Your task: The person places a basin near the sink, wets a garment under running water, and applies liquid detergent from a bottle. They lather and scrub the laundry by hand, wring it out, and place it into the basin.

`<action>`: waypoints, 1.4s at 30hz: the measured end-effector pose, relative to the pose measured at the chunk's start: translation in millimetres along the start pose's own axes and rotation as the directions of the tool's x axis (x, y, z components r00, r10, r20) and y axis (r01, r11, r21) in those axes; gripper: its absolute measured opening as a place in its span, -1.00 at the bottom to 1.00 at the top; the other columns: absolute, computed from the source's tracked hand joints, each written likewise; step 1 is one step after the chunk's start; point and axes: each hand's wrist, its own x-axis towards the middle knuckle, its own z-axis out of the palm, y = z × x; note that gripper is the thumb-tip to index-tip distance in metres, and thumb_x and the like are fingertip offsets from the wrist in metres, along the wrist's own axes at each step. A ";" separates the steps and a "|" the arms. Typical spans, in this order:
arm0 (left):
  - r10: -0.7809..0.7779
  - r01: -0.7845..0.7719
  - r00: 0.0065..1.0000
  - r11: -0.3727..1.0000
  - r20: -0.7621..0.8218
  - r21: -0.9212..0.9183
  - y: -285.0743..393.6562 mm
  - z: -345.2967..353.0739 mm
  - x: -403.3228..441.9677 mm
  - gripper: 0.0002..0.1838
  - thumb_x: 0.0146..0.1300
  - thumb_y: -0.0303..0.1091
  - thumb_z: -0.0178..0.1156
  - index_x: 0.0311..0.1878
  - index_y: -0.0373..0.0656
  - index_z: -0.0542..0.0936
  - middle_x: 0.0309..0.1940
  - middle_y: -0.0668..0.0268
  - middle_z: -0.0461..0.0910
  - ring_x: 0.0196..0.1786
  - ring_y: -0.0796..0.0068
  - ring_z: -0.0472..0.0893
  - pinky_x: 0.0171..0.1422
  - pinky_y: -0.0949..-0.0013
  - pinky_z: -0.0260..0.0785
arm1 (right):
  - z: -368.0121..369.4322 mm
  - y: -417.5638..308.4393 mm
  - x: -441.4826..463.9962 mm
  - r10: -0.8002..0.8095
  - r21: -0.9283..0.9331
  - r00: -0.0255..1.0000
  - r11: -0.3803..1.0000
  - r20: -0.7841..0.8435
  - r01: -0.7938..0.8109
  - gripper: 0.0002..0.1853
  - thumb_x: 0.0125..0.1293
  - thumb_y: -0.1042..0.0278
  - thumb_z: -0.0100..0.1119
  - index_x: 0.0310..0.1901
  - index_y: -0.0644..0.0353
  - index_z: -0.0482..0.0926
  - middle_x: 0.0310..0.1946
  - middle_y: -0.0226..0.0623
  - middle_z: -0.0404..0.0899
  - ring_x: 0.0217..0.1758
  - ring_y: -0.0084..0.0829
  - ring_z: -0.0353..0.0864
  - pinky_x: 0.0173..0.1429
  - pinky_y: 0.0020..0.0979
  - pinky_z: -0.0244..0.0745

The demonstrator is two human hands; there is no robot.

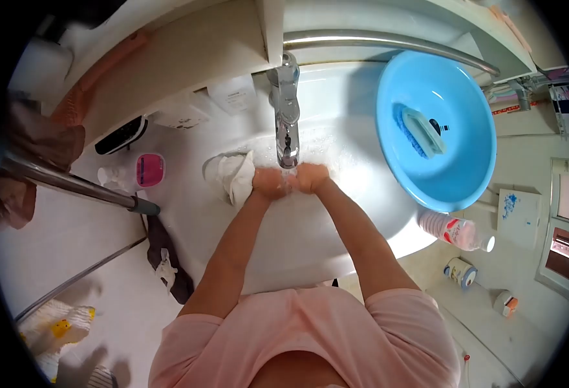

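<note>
Both hands are together in the washbasin (pixel 278 242), under the spout of the chrome faucet (pixel 288 110). My left hand (pixel 270 183) is closed, with a bunched white cloth (pixel 231 176) coming out at its outer side; the cloth's exact kind is unclear. Close by on the right, my right hand (pixel 310 178) is curled shut, its fingers turned toward the left hand. Whatever lies between the two hands is hidden by them and by running water. Foamy water surrounds the hands.
A blue plastic basin (pixel 436 184) holding a scrub brush (pixel 423 132) rests at the right. Below it lies a plastic bottle (pixel 456 231). A pink container (pixel 150 169) stands on the left ledge, near a metal rail (pixel 84 183). Dark fabric (pixel 168 258) hangs at the sink's left.
</note>
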 end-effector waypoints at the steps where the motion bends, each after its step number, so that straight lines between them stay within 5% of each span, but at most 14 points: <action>1: -0.014 0.011 0.998 0.999 0.062 0.051 2.0 -11.3 2.9 -0.57 -0.06 0.09 0.17 -0.44 -0.13 0.66 -0.40 0.19 0.64 -0.28 0.15 0.62 -0.10 0.13 0.37 | 3.3 4.0 6.9 0.007 0.035 1.000 0.999 -0.009 -0.007 -0.47 0.18 -0.18 -0.06 -0.16 0.14 0.63 -0.16 -0.09 0.61 -0.02 -0.11 0.56 0.10 -0.17 0.38; 4: -0.034 0.037 0.980 0.999 0.198 -0.013 8.4 -35.7 4.3 -0.43 -0.05 0.19 0.13 -0.27 -0.17 0.66 -0.22 0.11 0.63 -0.18 0.11 0.61 -0.08 0.14 0.37 | 12.2 9.7 17.8 0.040 0.108 0.999 0.993 -0.019 -0.038 -0.37 0.20 -0.29 -0.14 -0.12 0.13 0.63 -0.16 -0.09 0.61 -0.03 -0.10 0.56 0.09 -0.21 0.39; 7: -0.122 0.130 0.991 0.955 0.047 -0.266 -2.5 -52.7 -5.3 -0.27 -0.06 0.26 0.19 -0.01 -0.22 0.53 -0.12 0.01 0.59 -0.04 0.06 0.57 0.02 0.16 0.37 | 4.8 10.8 -1.2 -0.031 0.158 0.848 0.978 -0.529 0.134 -0.38 0.17 -0.29 -0.09 -0.14 0.15 0.62 -0.11 -0.07 0.59 -0.02 -0.12 0.56 0.06 -0.20 0.41; 9: -0.288 0.250 0.957 0.800 0.016 -0.546 -17.3 -67.1 -41.4 -0.24 -0.04 0.22 0.24 0.08 -0.22 0.43 -0.15 0.01 0.60 0.00 0.05 0.55 0.03 0.17 0.38 | -17.4 23.7 -37.0 0.148 0.535 0.862 0.830 -0.484 0.158 -0.40 0.13 -0.27 0.01 -0.11 0.16 0.59 -0.15 -0.02 0.58 -0.05 -0.09 0.55 0.06 -0.22 0.40; 13: -0.446 0.394 0.893 0.841 -0.065 -0.370 -27.8 -82.0 -88.0 -0.19 -0.07 0.19 0.29 0.15 -0.20 0.40 0.05 -0.08 0.47 0.11 0.04 0.49 0.15 0.13 0.33 | -24.8 74.5 -46.6 0.260 -0.058 0.795 0.936 -0.549 -0.346 -0.26 0.05 -0.27 0.04 0.17 0.11 0.42 0.26 -0.02 0.27 0.34 -0.07 0.20 0.29 -0.02 0.18; 16: -0.240 0.209 0.950 0.964 -0.200 -0.162 -11.3 -65.4 -102.3 -0.14 -0.14 0.18 0.34 0.26 0.09 0.33 0.25 -0.08 0.27 0.32 0.01 0.26 0.33 -0.02 0.09 | -15.2 78.6 -36.8 0.274 0.084 0.698 0.952 -0.662 -0.293 -0.23 0.07 -0.27 0.01 0.27 0.03 0.30 0.36 -0.13 0.11 0.44 -0.06 -0.01 0.35 0.09 0.04; 19: -0.216 0.200 0.968 0.972 -0.129 -0.126 29.6 -53.9 -98.8 -0.10 -0.21 0.27 0.32 0.27 0.14 0.34 0.38 -0.06 0.01 0.40 0.03 0.11 0.37 -0.17 -0.09 | -14.4 25.8 -46.8 0.282 -0.105 0.924 0.943 -0.256 -0.317 -0.22 0.08 -0.29 0.00 0.31 -0.06 0.23 0.34 -0.18 0.15 0.46 -0.05 -0.07 0.36 0.20 -0.08; 21: -0.220 0.218 0.973 0.975 -0.069 -0.039 51.0 -46.1 -94.1 -0.16 -0.13 0.24 0.27 0.26 0.12 0.34 0.39 -0.02 0.01 0.39 0.04 0.13 0.39 -0.13 -0.09 | 54.3 41.3 -1.0 -0.094 -0.173 0.967 0.984 -0.238 0.053 -0.26 0.07 -0.29 0.03 0.28 -0.12 0.29 0.30 -0.24 0.21 0.45 -0.02 -0.06 0.31 0.31 -0.10; 25: -0.132 0.148 0.945 0.988 -0.299 0.032 17.2 46.2 -73.0 -0.31 0.05 0.09 0.15 0.26 0.02 0.34 0.34 0.08 0.14 0.35 0.10 0.21 0.40 0.02 -0.02 | 79.3 -36.3 -87.2 -0.088 -0.054 0.852 0.996 -0.515 0.071 -0.39 0.00 -0.08 0.20 0.06 0.11 0.47 0.03 -0.19 0.37 0.21 -0.08 0.24 0.24 0.28 0.01; 26: -0.083 0.016 0.944 0.978 -0.320 -0.209 15.7 31.4 -73.6 -0.39 0.12 -0.05 0.07 0.24 -0.07 0.34 0.26 0.20 0.30 0.30 0.16 0.26 0.37 0.15 0.06 | 73.9 -40.0 -87.1 -0.135 -0.122 0.812 0.989 -0.567 0.079 -0.43 -0.02 0.00 0.23 0.00 0.18 0.49 -0.07 -0.18 0.40 0.07 -0.14 0.32 0.24 0.22 0.03; 29: 0.043 -0.037 0.977 0.999 -0.210 0.029 -4.5 51.6 -48.2 -0.46 0.19 -0.06 -0.02 0.22 -0.06 0.36 0.20 0.28 0.38 0.28 0.21 0.29 0.34 0.19 0.11 | 78.2 -16.2 -38.6 -0.235 -0.177 0.731 0.972 -0.640 0.157 -0.58 -0.03 0.08 0.24 -0.15 0.13 0.58 -0.11 -0.22 0.44 0.09 -0.24 0.32 0.25 0.03 0.04; 35: -0.037 0.049 0.998 0.975 -0.056 0.216 -3.5 38.8 -0.4 -0.51 0.26 -0.04 -0.23 0.21 0.05 0.37 0.22 0.33 0.37 0.29 0.27 0.29 0.33 0.13 0.08 | 7.3 -10.1 16.9 -0.073 -0.073 0.959 0.996 -0.275 0.055 -0.70 0.11 0.19 0.00 -0.27 0.17 0.64 -0.16 -0.08 0.60 -0.04 -0.15 0.57 0.07 -0.15 0.39; 39: -0.177 0.285 0.820 0.951 0.544 -0.120 5.1 -55.8 13.9 -0.37 0.15 0.19 -0.07 0.16 -0.02 0.48 0.24 0.20 0.37 0.30 0.16 0.32 0.36 0.07 0.03 | -19.4 -16.0 27.4 0.073 0.010 0.983 0.997 -0.169 -0.072 -0.61 0.16 0.21 -0.14 -0.13 0.17 0.63 -0.11 -0.14 0.61 -0.01 -0.12 0.59 0.10 -0.16 0.42; 42: -0.309 0.421 0.900 0.801 0.309 -0.425 -18.6 -59.3 -12.3 -0.13 -0.02 0.31 0.14 0.30 -0.03 0.31 0.26 0.14 0.34 0.33 0.08 0.26 0.35 0.08 0.09 | -5.8 26.4 52.6 0.293 0.193 0.890 0.952 -0.349 -0.237 -0.50 0.25 -0.06 -0.17 -0.09 0.14 0.62 -0.01 -0.14 0.57 0.08 -0.12 0.53 0.12 -0.15 0.41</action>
